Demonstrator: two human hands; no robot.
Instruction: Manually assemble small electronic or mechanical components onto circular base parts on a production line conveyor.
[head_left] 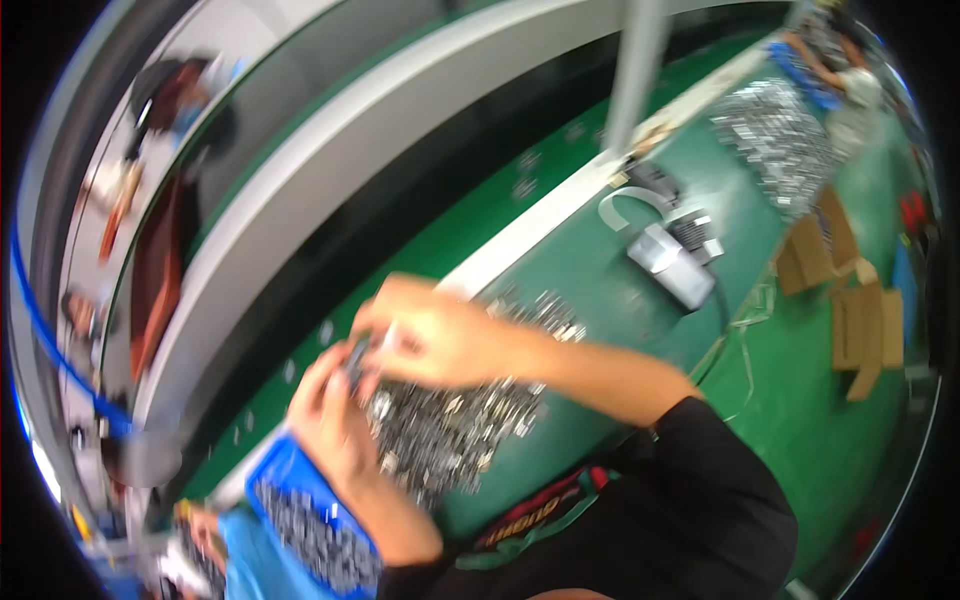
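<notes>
My left hand [335, 425] pinches a small dark part [356, 360] between thumb and fingers. Against it, from above and the right, comes my right hand [430, 335], its fingers curled and closed. Motion blur hides what the right fingertips hold, though something whitish [391, 337] shows among them. Under and beside both hands spreads a heap of small shiny metal parts [450, 435] on the green tabletop [590, 310]. Near my left forearm is a blue tray [272, 462] filled with small dark grey pieces [315, 535].
A white boxy device [672, 268] with a cable stands on the table to the right, near a post [635, 90]. Beyond lies another metal heap [775, 140] by a co-worker [855, 90]. A conveyor belt [500, 205] runs along the far side. Cardboard boxes [865, 325] are at right.
</notes>
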